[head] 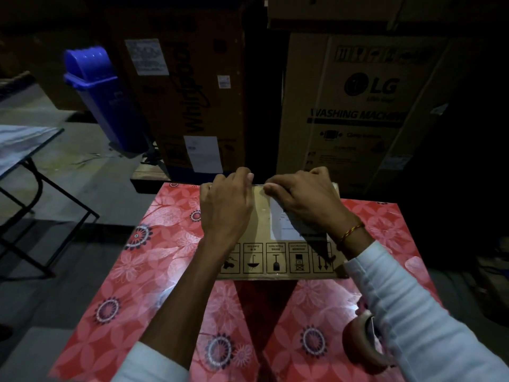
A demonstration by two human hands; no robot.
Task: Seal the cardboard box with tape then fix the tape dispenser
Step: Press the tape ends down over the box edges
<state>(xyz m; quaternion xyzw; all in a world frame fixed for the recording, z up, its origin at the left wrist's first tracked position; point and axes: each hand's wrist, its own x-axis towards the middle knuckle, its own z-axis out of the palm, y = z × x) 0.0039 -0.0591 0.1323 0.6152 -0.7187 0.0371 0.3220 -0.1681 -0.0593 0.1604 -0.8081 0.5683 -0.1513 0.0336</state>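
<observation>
A brown cardboard box (275, 257) with printed handling symbols and a white label lies on a red floral tabletop (154, 266). My left hand (225, 205) rests on the box's far left part, fingers curled over the far edge. My right hand (303, 199) presses on the far right part, thumb and fingers at the far edge where a shiny strip of clear tape (259, 185) runs. A reddish-brown tape dispenser (360, 343) lies on the table near my right elbow, partly hidden by my white sleeve.
Large cardboard appliance cartons (355, 106) stand right behind the table. A blue swing-lid bin (102, 95) is at the back left. A folding table with black legs (30, 166) stands to the left on the grey floor. The scene is dim.
</observation>
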